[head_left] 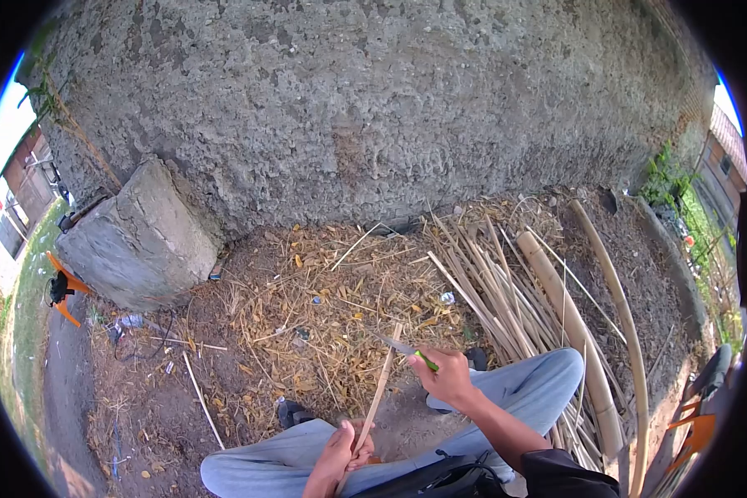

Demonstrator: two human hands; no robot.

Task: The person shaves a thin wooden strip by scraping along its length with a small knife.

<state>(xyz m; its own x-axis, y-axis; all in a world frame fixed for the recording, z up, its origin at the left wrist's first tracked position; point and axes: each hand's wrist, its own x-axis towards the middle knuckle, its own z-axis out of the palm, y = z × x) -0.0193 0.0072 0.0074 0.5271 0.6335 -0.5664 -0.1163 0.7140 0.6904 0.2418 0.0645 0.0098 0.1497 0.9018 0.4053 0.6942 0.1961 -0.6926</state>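
My right hand (446, 378) is closed round the green handle of a knife (402, 347), its blade pointing up and left and meeting or crossing the upper part of a bamboo strip (381, 387). Lower down, between my knees, my left hand (347, 451) has its fingers wrapped round that same strip. The strip slants upward and a little to the right from my left hand. Whether the blade bites into the strip cannot be made out.
A pile of split bamboo strips (506, 299) lies on the right, beside a thick bamboo piece (568, 324) and a long curved pole (618, 299). A concrete block (145, 236) stands at left against the rough wall (373, 108). Dry leaves cover the ground.
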